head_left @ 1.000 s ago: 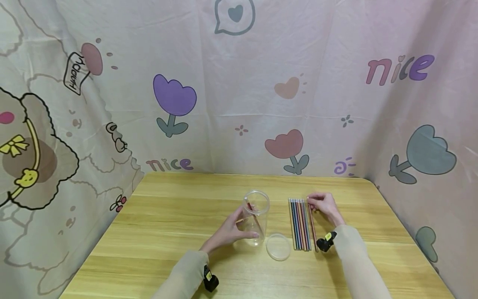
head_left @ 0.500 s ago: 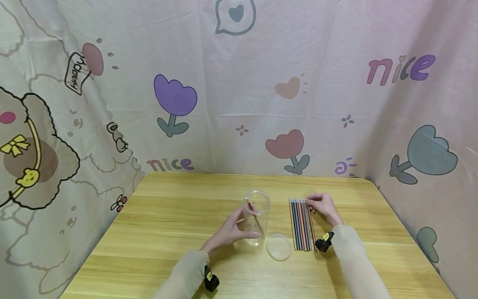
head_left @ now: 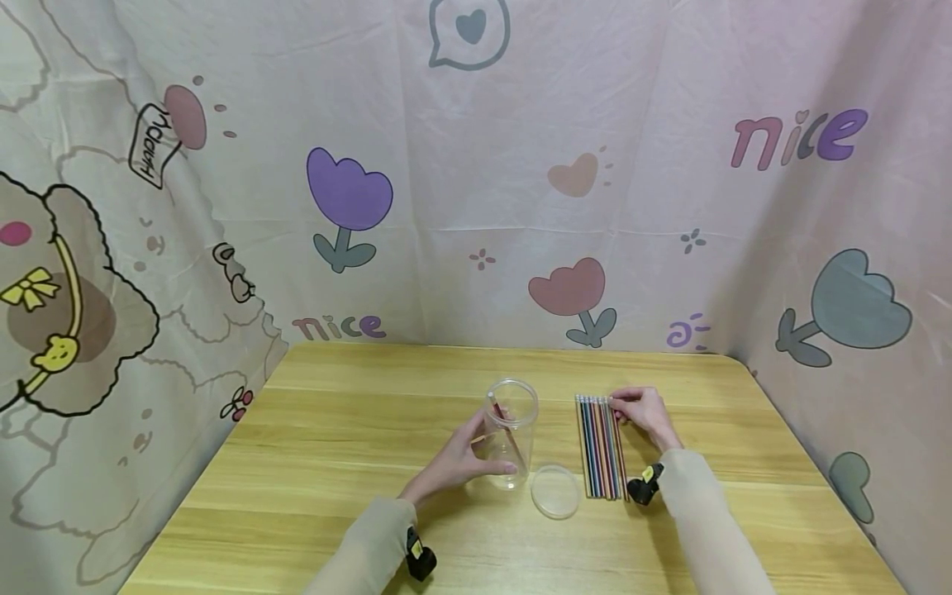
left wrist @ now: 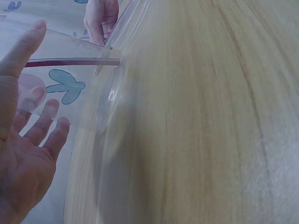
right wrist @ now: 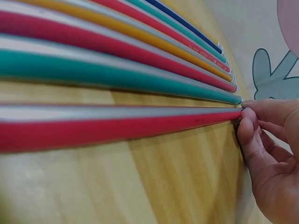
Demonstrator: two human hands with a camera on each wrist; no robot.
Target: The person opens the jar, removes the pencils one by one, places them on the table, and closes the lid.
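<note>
A clear plastic jar [head_left: 524, 438] stands upright on the table, gripped round its side by my left hand [head_left: 455, 463]. Inside it leans one dark red pencil [left wrist: 74, 62]. Right of the jar, several colored pencils [head_left: 597, 450] lie side by side in a row. My right hand [head_left: 645, 415] pinches the far end of a red pencil [right wrist: 93, 133] at the row's right edge. In the right wrist view a narrow wedge of table shows between this pencil and the green pencil [right wrist: 84, 67], closing toward the fingertips.
A round clear lid [head_left: 554, 492] lies flat between the jar and the pencil row. The wooden table [head_left: 357, 413] ends at a printed curtain [head_left: 446, 165] behind and on both sides. A small black camera sits on each wrist.
My right hand has shifted slightly left, bringing the red pencil closer to the row. My left hand and the jar have stayed in place.
</note>
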